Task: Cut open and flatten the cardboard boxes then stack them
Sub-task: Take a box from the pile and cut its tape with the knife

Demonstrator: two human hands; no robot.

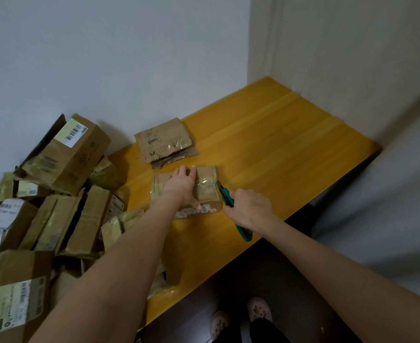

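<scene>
The left hand [181, 186] lies spread and flat on top of a small, taped, brown cardboard box [207, 191], fingers straight and pressing it down. The right hand [249, 207] is curled round a teal utility knife [226, 198], whose tip is at the box's right edge; whether it has entered the tape cannot be told.

The step appears to be slitting that end. It would go best with a shallow blade run along the tape seam and drawn away from the pressing hand, whose fingers should stay clear of the cutting line while holding the box from sliding.

The box sits near the middle of the yellow wooden table [278, 149]. Just behind it lies a low stack of flattened brown cardboard [164, 142]. A heap of uncut, labelled cardboard boxes [63, 194] crowds the table's left end, so much of the task likely remains.
</scene>
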